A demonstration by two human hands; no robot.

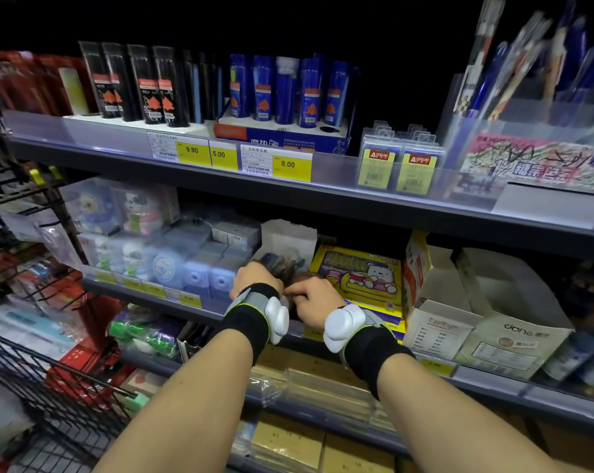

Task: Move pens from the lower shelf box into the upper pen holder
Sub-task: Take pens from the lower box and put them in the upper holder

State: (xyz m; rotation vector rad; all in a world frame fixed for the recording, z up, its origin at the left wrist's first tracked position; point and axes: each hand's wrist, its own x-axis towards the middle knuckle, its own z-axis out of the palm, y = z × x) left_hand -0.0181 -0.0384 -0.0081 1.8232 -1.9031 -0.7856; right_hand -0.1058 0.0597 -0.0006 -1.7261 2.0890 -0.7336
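Both hands reach into a white box [288, 238] on the lower shelf, which holds a dark bundle of pens [283, 264]. My left hand [256, 279] curls round the pens from the left. My right hand [312, 297] is beside it on the right, fingers curled onto the same bundle at the box's front. The fingertips are partly hidden by the pens. Up at the right, on the upper shelf, stands the clear pen holder [527, 131] with several pens leaning in it.
A yellow bear-print box [360, 274] sits right of the pen box, open cardboard boxes [476, 312] further right. Blue sharpener packs [203, 271] stand to the left. The upper shelf edge [288, 189] with price tags overhangs the hands. A wire rack [32, 370] stands at left.
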